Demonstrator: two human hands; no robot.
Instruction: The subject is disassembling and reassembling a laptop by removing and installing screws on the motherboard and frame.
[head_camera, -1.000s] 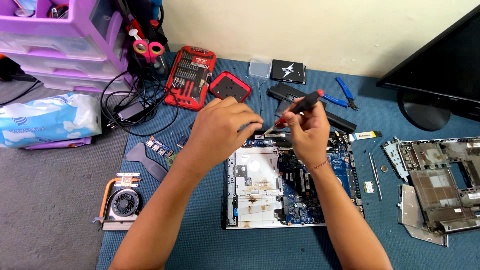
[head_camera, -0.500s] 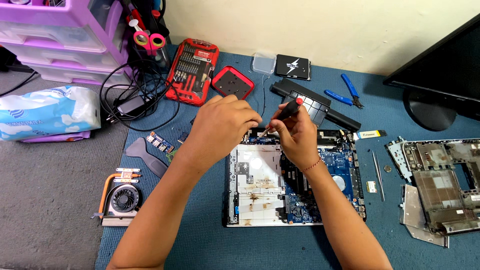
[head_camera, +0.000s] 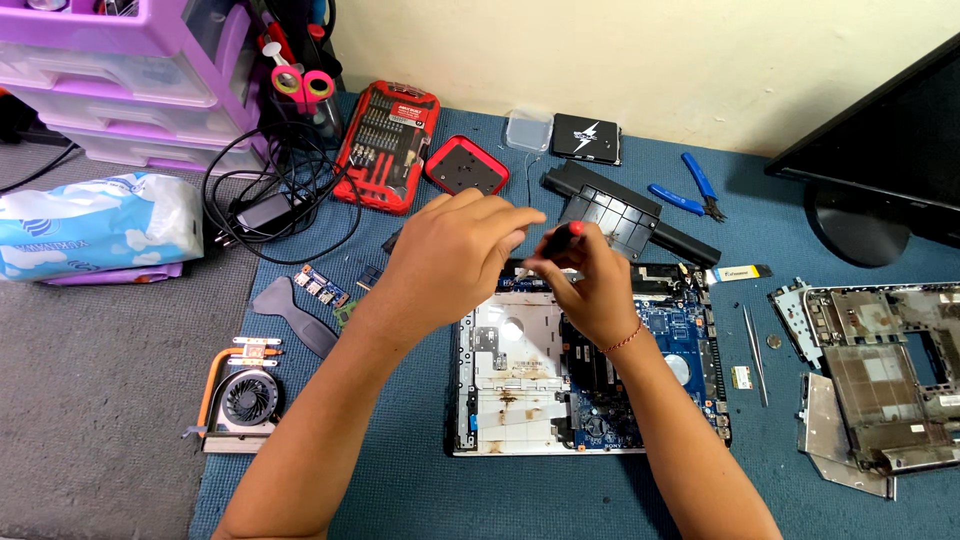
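Head view is showing the right hand (head_camera: 590, 290) pinching a red-tipped screwdriver (head_camera: 558, 240) upright over the opened laptop base (head_camera: 520, 380) on the blue surface (head_camera: 400, 470), the left hand (head_camera: 455, 255) curling at its shaft, seemingly steadying it

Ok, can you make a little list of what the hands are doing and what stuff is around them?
left hand: over the top edge of the laptop base
right hand: holds a screwdriver, black with a red end
left of the hands: red bit set, cooling fan
right: blue pliers, tweezers
surface: blue mat
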